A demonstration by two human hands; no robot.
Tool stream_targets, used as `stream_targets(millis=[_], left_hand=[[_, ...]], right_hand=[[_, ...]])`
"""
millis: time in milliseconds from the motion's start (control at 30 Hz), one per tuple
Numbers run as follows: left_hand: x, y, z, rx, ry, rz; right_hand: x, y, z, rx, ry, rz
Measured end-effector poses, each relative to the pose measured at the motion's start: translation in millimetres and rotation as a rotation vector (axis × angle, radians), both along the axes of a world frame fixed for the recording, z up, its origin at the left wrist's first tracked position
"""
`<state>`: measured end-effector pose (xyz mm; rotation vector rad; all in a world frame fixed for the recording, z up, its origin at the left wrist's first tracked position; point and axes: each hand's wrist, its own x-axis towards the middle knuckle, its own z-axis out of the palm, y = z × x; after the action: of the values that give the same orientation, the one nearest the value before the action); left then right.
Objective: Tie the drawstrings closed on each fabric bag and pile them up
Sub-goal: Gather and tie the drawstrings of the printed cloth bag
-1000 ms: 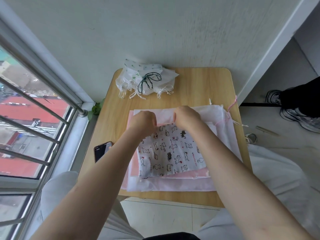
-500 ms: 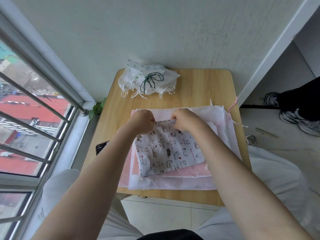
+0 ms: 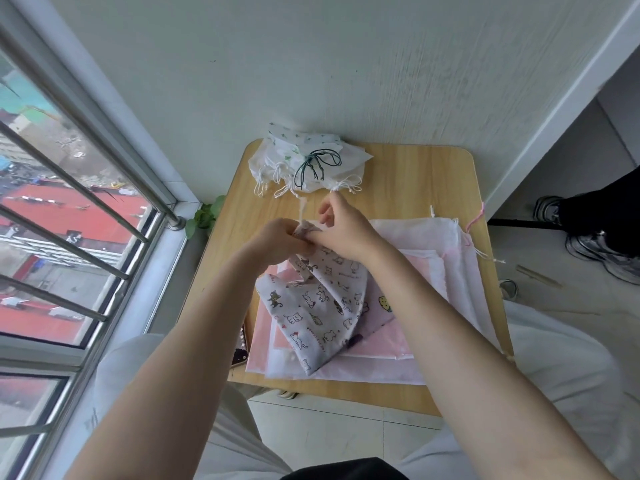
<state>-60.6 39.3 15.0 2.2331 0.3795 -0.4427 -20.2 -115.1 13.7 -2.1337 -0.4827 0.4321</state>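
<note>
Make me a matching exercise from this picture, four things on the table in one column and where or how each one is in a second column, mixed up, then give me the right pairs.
Things:
1. cat-print bag
2. pile of tied bags
3. phone
4. flat pink and white bags

Places or states:
A. at the table's far edge, by the wall
B. at the table's left edge, mostly hidden under an arm
C. mouth gathered and held by the left hand and right hand
D. lying spread out beneath the bag being worked on

Pairs: 1-C, 2-A, 3-B, 4-D
</note>
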Motion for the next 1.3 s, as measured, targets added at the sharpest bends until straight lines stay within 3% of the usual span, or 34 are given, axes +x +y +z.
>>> stream_targets(millis=[67, 200, 267, 600, 800, 933, 1100, 1200, 1300], left_hand=[[-5, 9, 2, -0.056, -0.007, 0.061], [-11, 23, 4, -0.334, -0.066, 0.069], [-11, 24, 8, -0.418, -0.116, 0.184], [-12, 26, -8, -0.246, -0.127, 0.393], [-9, 27, -22, 0.029, -0.203, 0.475], [-8, 28, -24, -0.116, -0.1, 0.685], [-11, 25, -29, -0.324, -0.05, 0.808], [-13, 28, -35, -0.341, -0.109, 0.83], [-16, 32, -35, -0.366, -0.178, 0.948]], right_hand=[[1, -4, -2, -0.082, 0.113, 0.043], [-2, 5, -7, -0.134, 0.065, 0.09], [-3, 10, -6, -0.141, 0.04, 0.09], [2, 5, -10, -0.121, -0.018, 0.014], [4, -6, -16, -0.123, 0.057, -0.013], [7, -25, -21, -0.179, 0.047, -0.07], [3, -40, -28, -0.163, 0.192, -0.213], [1, -41, -31, -0.034, 0.306, -0.337], [2, -45, -35, 0.259, 0.532, -0.51]])
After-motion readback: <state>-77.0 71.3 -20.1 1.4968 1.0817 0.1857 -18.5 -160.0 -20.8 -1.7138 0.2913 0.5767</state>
